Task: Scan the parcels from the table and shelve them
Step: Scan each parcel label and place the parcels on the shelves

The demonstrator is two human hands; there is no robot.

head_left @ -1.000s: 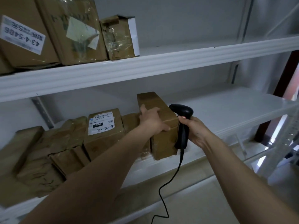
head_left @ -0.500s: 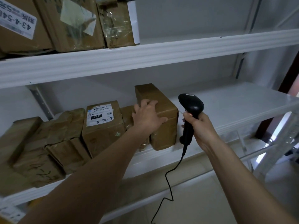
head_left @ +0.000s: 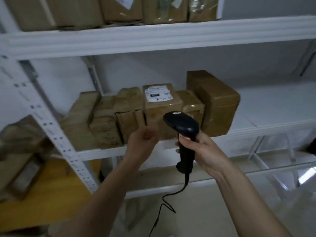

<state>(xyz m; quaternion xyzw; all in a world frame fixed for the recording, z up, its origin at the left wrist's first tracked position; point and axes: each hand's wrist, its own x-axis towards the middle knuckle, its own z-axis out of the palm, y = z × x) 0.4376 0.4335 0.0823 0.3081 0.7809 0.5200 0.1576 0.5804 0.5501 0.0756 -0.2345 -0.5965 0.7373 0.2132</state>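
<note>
The right hand (head_left: 203, 151) grips the handle of a black scanner (head_left: 184, 134), its cord hanging below. The left hand (head_left: 143, 142) hovers in front of the shelf (head_left: 273, 106), blurred, fingers loosely curled and holding nothing. The brown parcel (head_left: 217, 103) stands on the shelf at the right end of the parcel row (head_left: 119, 117), touching its neighbour.

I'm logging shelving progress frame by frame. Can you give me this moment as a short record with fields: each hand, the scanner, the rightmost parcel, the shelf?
left hand: blurred, in front of the shelf edge, holds nothing, touches no parcel
right hand: grips the scanner handle
scanner: black, corded, head up, cable hanging down
rightmost parcel: brown box, standing on the middle shelf, tallest in its row
middle shelf: white, bare to the right of the parcels
</note>
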